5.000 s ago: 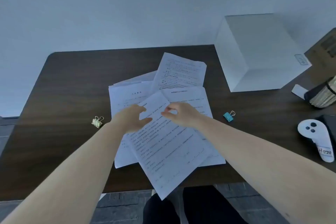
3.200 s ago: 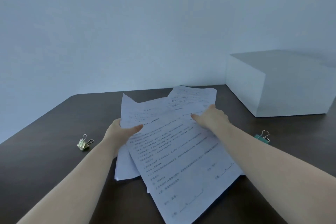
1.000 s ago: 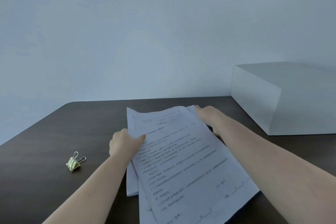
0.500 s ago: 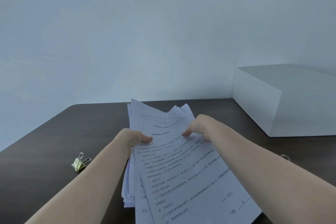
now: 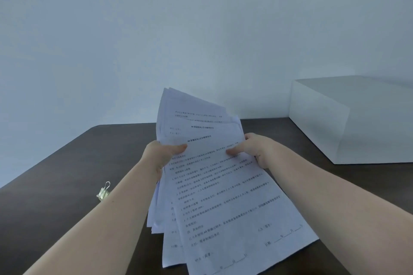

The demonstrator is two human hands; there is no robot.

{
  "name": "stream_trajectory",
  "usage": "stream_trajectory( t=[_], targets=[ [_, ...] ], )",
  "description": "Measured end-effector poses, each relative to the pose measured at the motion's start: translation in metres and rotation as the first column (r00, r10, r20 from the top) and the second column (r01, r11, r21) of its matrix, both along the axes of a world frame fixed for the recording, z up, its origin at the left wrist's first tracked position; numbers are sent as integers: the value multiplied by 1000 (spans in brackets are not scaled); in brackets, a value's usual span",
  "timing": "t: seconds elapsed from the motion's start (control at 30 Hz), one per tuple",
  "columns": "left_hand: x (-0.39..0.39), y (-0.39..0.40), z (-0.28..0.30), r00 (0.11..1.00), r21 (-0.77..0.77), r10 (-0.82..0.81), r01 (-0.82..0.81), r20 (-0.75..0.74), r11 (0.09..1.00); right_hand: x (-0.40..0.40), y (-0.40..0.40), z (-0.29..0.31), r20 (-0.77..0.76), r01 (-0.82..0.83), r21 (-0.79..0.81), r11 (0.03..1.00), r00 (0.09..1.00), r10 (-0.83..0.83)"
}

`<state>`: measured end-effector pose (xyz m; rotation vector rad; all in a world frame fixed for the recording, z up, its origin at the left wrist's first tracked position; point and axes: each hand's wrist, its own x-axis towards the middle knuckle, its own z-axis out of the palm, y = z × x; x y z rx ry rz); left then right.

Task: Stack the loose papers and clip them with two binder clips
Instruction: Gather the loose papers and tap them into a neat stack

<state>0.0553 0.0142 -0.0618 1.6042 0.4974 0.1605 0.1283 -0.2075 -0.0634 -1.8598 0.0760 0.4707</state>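
Both bare forearms are reaching forward from the lower corners, converging toward centre. Left hand [image 5: 159,155] is gripping the papers [image 5: 223,196] at their left edge, thumb lying across the top sheet. Right hand [image 5: 254,148] is gripping the right edge, thumb pressing on top, fingers [image 5: 260,161] curling underneath. Wrists are staying roughly level.

The scattered white printed paper sheets [image 5: 214,185] are now gathered into one uneven bundle, raised off the dark brown wooden worktop [image 5: 67,185] and tilted upward, both hands gripping its side edges instead of pressing flat.
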Motion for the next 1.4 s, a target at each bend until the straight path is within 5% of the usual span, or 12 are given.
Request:
stream_trajectory(
  t=[0.13,0.23,0.6,0.9,1.23,1.4],
  targets=[
    [-4,-6,3,1000,-2,-19,19,21,1000,-9,-8,-5,-173,-13,69,998,985,25],
    [-9,-7,6,996,-6,-17,17,87,1000,-12,-15,-14,-151,-31,244,969,986,69],
    [-29,-14,76,870,-6,-112,131,480,991,-24,-14,56,380,-115,659,743,903,-198],
    [-39,-17,78,837,-58,10,26,548,998,-45,-10,76,468,-181,595,783,870,-155],
    [-41,-18,67,875,13,-115,123,470,992,-41,-11,64,507,-177,501,847,853,-121],
    [-38,-20,84,762,9,11,-22,648,1000,-39,-15,77,522,-174,558,811,834,-180]
  ],
)
